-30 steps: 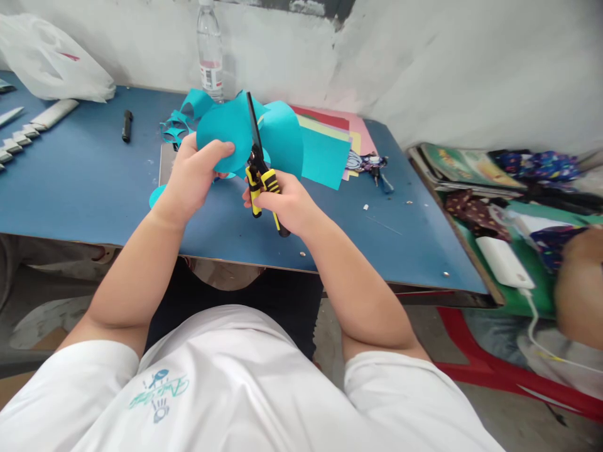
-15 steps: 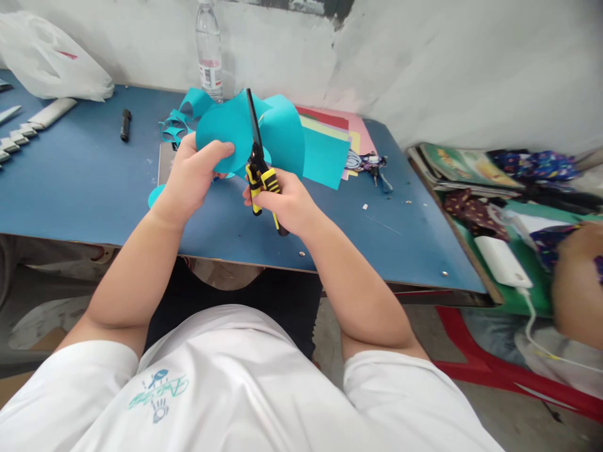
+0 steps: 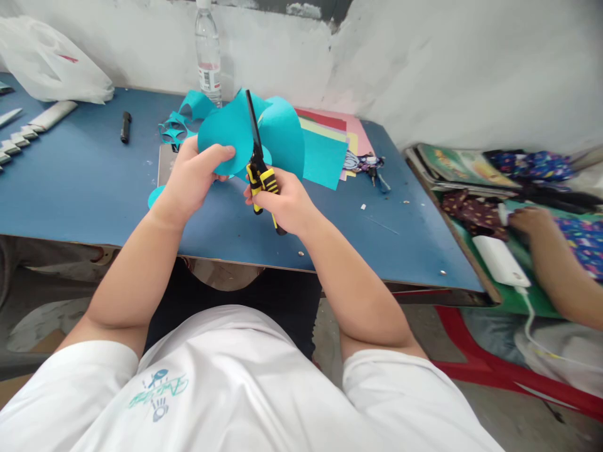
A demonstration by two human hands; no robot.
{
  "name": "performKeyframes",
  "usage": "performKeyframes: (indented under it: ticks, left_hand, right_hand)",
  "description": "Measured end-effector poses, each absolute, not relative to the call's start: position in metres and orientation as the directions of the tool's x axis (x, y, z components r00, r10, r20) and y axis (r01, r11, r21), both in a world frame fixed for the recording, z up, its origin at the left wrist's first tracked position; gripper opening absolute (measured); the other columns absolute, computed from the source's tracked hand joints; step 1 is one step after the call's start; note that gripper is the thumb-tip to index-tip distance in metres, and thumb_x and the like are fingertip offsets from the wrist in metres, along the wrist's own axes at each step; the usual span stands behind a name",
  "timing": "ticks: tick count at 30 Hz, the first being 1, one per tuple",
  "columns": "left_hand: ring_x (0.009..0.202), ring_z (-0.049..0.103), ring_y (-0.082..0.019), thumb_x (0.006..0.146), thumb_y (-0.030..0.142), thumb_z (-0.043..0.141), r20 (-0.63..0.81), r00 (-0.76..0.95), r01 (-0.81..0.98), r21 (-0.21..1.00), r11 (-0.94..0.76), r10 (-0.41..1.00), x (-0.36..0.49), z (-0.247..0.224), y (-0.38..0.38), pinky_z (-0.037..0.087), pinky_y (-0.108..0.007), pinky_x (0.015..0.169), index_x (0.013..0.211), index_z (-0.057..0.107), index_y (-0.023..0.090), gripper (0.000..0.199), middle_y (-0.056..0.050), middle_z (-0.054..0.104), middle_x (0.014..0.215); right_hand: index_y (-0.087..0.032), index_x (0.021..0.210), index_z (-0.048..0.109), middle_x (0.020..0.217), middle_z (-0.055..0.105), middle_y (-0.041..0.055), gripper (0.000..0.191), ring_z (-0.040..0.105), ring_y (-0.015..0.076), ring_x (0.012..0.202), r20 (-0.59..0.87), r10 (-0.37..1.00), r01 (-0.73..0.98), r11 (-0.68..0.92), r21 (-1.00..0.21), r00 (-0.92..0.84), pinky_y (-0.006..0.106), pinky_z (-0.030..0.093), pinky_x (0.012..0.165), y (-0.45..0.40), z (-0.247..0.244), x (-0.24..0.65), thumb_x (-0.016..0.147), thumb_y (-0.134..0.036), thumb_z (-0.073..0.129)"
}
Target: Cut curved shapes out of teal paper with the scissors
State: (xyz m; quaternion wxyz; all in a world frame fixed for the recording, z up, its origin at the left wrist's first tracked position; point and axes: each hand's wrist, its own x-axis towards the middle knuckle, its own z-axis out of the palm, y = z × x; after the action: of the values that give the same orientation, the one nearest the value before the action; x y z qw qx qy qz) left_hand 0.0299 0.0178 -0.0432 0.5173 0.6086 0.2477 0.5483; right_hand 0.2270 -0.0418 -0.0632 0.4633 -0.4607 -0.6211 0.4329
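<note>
My left hand (image 3: 193,179) pinches a sheet of turquoise paper (image 3: 225,129), the thumb on top and the fingers mostly hidden beneath. My right hand (image 3: 287,198) is wrapped round the yellow-and-black handles of a pair of scissors (image 3: 257,157). Its black blade points away from me and lies over the paper, between a rounded part on the left and a curled part on the right. The lower blade is hidden. Cut turquoise scraps (image 3: 175,129) lie beyond my left hand, and a small turquoise piece (image 3: 155,196) lies by my left wrist.
A water bottle (image 3: 208,56) stands against the wall, with a white plastic bag (image 3: 51,63) and a black pen-like object (image 3: 125,127) to the left. Coloured paper sheets (image 3: 355,132) lie at the right. Another person's hand (image 3: 532,220) is by a white power bank (image 3: 500,260).
The scissors and turquoise paper have barely moved; the rounded part has shifted slightly. At the right, the other person's hand has reached further in over the neighbouring table.
</note>
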Motion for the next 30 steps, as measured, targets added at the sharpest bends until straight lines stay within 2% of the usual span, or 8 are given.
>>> performKeyframes:
  ticks: [7, 13, 17, 22, 26, 30]
  left_hand:
    - [0.061, 0.043, -0.015, 0.088, 0.032, 0.082, 0.448, 0.254, -0.276, 0.883, -0.379, 0.857, 0.029, -0.046, 0.019, 0.035, -0.034, 0.060, 0.064, 0.055, 0.023, 0.037, 0.000, 0.048, 0.067]
    - [0.062, 0.044, -0.015, 0.086, 0.034, 0.084, 0.436, 0.231, -0.265, 0.889, -0.375, 0.870, 0.029, -0.044, 0.016, 0.039, -0.031, 0.060, 0.063, 0.057, 0.023, 0.037, 0.000, 0.049, 0.068]
    - [0.062, 0.046, -0.014, 0.083, 0.034, 0.088, 0.432, 0.205, -0.283, 0.885, -0.369, 0.878, 0.029, -0.042, 0.012, 0.043, -0.029, 0.060, 0.064, 0.060, 0.023, 0.036, 0.001, 0.050, 0.068]
    - [0.061, 0.050, -0.012, 0.086, 0.041, 0.092, 0.510, 0.224, -0.301, 0.847, -0.439, 0.830, 0.025, -0.045, 0.018, 0.046, -0.025, 0.058, 0.065, 0.063, 0.023, 0.040, 0.001, 0.053, 0.067]
    - [0.053, 0.051, -0.012, 0.084, 0.053, 0.096, 0.602, 0.219, -0.308, 0.789, -0.531, 0.768, 0.023, -0.055, 0.033, 0.047, -0.025, 0.050, 0.061, 0.055, 0.022, 0.056, 0.003, 0.046, 0.061]
    - [0.049, 0.050, -0.011, 0.088, 0.059, 0.094, 0.680, 0.183, -0.329, 0.723, -0.608, 0.710, 0.023, -0.064, 0.044, 0.045, -0.023, 0.047, 0.064, 0.057, 0.022, 0.058, 0.003, 0.045, 0.060]
  right_hand:
    - [-0.025, 0.095, 0.068, 0.092, 0.075, 0.0040, 0.022, 0.072, 0.0274, 0.088, 0.214, 0.966, 0.193, 0.240, -0.951, -0.146, 0.045, 0.059, 0.085, -0.041, -0.063, 0.227, 0.075, -0.033, 0.071]
    - [-0.026, 0.097, 0.069, 0.091, 0.076, 0.0024, 0.025, 0.073, 0.0260, 0.088, 0.205, 0.970, 0.162, 0.225, -0.961, -0.135, 0.043, 0.060, 0.086, -0.038, -0.065, 0.227, 0.073, -0.033, 0.074]
    - [-0.025, 0.099, 0.071, 0.093, 0.077, 0.0028, 0.029, 0.073, 0.0255, 0.087, 0.194, 0.971, 0.142, 0.213, -0.967, -0.140, 0.041, 0.059, 0.082, -0.037, -0.067, 0.226, 0.072, -0.035, 0.073]
    - [-0.024, 0.100, 0.075, 0.098, 0.080, 0.0039, 0.028, 0.075, 0.0248, 0.090, 0.232, 0.960, 0.085, 0.248, -0.965, -0.156, 0.038, 0.060, 0.080, -0.037, -0.069, 0.226, 0.074, -0.034, 0.076]
    - [-0.024, 0.099, 0.076, 0.095, 0.081, 0.0045, 0.025, 0.075, 0.0245, 0.090, 0.283, 0.939, 0.017, 0.292, -0.956, -0.193, 0.038, 0.060, 0.080, -0.035, -0.072, 0.226, 0.075, -0.031, 0.080]
    - [-0.024, 0.099, 0.076, 0.094, 0.081, 0.0037, 0.023, 0.073, 0.0227, 0.085, 0.308, 0.923, -0.039, 0.308, -0.951, -0.231, 0.037, 0.059, 0.077, -0.033, -0.074, 0.227, 0.077, -0.030, 0.080]
